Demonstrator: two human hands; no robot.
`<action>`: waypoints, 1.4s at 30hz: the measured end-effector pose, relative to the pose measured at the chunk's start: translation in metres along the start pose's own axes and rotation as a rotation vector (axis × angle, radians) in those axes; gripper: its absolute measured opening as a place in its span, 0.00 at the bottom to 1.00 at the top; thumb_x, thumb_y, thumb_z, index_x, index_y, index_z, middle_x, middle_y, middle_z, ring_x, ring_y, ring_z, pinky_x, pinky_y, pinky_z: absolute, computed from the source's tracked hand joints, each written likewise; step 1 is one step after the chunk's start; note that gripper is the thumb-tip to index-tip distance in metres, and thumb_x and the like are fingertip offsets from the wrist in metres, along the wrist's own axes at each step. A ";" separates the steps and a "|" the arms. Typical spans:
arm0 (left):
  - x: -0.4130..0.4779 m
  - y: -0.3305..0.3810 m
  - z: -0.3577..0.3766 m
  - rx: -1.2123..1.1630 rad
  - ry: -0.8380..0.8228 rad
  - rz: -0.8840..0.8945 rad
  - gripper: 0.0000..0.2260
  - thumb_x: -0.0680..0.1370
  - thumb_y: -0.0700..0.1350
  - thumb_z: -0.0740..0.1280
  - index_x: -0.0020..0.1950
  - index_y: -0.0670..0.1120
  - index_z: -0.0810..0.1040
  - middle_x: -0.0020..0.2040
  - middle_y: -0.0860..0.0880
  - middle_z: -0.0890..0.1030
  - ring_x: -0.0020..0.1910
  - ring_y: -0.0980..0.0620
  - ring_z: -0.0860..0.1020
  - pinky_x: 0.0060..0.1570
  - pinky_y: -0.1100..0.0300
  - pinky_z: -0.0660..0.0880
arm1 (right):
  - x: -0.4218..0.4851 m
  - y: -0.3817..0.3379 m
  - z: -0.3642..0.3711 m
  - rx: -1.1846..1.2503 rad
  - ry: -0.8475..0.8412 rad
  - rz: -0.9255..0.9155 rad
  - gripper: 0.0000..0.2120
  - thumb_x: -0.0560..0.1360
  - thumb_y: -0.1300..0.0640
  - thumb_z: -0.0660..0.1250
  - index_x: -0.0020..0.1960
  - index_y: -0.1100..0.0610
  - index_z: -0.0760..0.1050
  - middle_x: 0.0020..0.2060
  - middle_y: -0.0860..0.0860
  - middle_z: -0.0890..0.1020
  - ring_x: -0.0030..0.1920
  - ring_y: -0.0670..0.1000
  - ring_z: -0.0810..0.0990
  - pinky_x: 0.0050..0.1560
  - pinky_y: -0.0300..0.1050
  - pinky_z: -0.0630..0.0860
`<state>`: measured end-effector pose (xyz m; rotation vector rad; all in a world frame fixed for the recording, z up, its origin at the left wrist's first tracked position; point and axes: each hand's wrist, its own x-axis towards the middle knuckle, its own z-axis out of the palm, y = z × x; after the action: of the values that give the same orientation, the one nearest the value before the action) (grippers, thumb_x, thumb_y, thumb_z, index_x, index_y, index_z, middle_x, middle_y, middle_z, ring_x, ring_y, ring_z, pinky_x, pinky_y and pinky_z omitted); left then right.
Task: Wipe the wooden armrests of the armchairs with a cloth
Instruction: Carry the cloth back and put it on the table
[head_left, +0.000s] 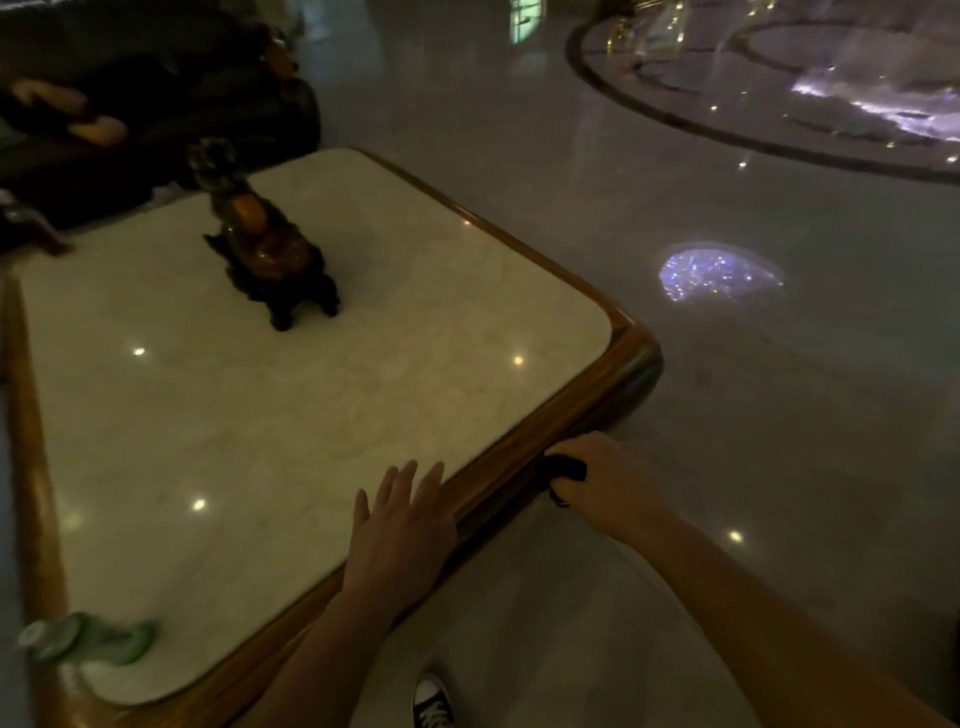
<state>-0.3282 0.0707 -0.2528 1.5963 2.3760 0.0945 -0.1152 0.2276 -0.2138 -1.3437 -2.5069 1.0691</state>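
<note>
My right hand (605, 480) is closed around a small dark cloth (566, 470), pressed against the outer side of the table's wooden rim (597, 387). My left hand (402, 530) lies flat with fingers spread on the near edge of the marble tabletop (291, 436), holding nothing. A dark armchair or sofa (156, 98) with carved wooden arm ends stands beyond the table at the upper left, far from both hands.
A dark carved ornament (265, 249) with orange parts stands on the table's far half. A green-and-white object (88, 636) lies at the table's near left corner. Glossy stone floor (727, 415) spreads to the right. My shoe (431, 701) shows at the bottom.
</note>
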 end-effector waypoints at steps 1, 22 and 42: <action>0.002 -0.013 -0.001 -0.006 0.004 -0.021 0.29 0.80 0.63 0.50 0.79 0.58 0.45 0.81 0.50 0.51 0.80 0.47 0.48 0.76 0.40 0.49 | 0.010 -0.008 0.006 -0.003 -0.019 -0.009 0.13 0.73 0.52 0.69 0.57 0.47 0.82 0.53 0.50 0.79 0.53 0.51 0.80 0.55 0.52 0.77; 0.120 -0.165 0.037 -0.083 -0.089 -0.189 0.30 0.80 0.62 0.50 0.79 0.58 0.42 0.82 0.48 0.46 0.80 0.45 0.43 0.76 0.38 0.46 | 0.243 -0.034 0.121 -0.203 -0.131 0.019 0.15 0.77 0.52 0.67 0.63 0.50 0.78 0.58 0.52 0.76 0.58 0.53 0.76 0.56 0.50 0.75; 0.255 -0.219 0.161 -0.118 -0.194 -0.413 0.31 0.80 0.62 0.50 0.79 0.59 0.41 0.82 0.49 0.44 0.80 0.47 0.41 0.76 0.42 0.43 | 0.466 0.116 0.249 -0.463 -0.248 0.143 0.30 0.78 0.41 0.64 0.76 0.49 0.62 0.79 0.53 0.54 0.75 0.63 0.57 0.70 0.57 0.67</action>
<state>-0.5719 0.2036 -0.5015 0.9894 2.4383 -0.0036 -0.4146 0.4928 -0.5775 -1.6070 -3.0180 0.7384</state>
